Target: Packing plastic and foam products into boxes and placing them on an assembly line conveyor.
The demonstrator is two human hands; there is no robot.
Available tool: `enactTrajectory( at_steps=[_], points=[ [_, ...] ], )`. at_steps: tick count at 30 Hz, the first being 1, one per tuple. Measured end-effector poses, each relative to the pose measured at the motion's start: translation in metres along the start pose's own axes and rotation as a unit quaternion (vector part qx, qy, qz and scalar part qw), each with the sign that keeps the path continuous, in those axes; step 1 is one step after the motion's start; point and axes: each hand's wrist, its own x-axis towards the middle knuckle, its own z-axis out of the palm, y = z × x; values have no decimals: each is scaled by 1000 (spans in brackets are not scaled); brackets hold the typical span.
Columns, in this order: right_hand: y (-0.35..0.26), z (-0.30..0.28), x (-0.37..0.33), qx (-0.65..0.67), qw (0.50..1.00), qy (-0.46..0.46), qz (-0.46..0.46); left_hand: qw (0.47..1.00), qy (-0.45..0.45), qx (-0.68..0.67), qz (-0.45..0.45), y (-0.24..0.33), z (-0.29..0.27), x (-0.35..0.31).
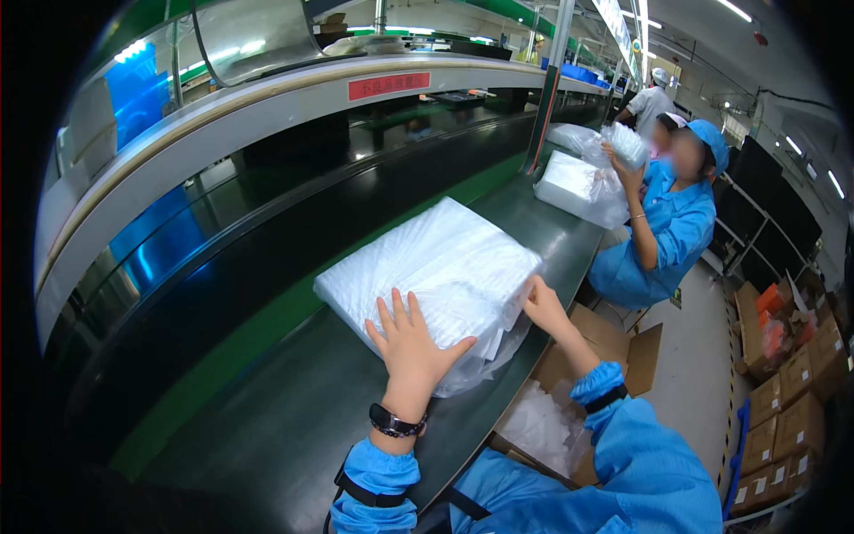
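A bulky, box-shaped package in clear bubble wrap (436,249) lies on the dark green bench in front of me. My left hand (414,343) rests flat on its near side, fingers spread and thumb out to the right. At the package's right corner, the fingers of my right hand (544,307) are pinched on the edge of the wrap. Loose clear plastic hangs in folds below, between my two hands. What is inside the wrap cannot be made out.
An open cardboard box (645,356) with white packing material stands below the bench edge at my right. Further along, a co-worker in blue (680,214) handles a bubble-wrapped bundle, beside another wrapped package (578,187). A dark conveyor (249,240) runs behind the bench. Stacked cartons (787,418) stand far right.
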Motion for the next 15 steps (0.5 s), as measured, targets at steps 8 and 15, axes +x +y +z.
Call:
enactTrajectory(
  at_steps=[8,15],
  points=[
    [24,4,39,-32,993,115,-15,974,-34,13,223,20,14,0],
    [38,-27,-31,187,965,73,167,988,-63,8,142,8,8,14]
  ],
)
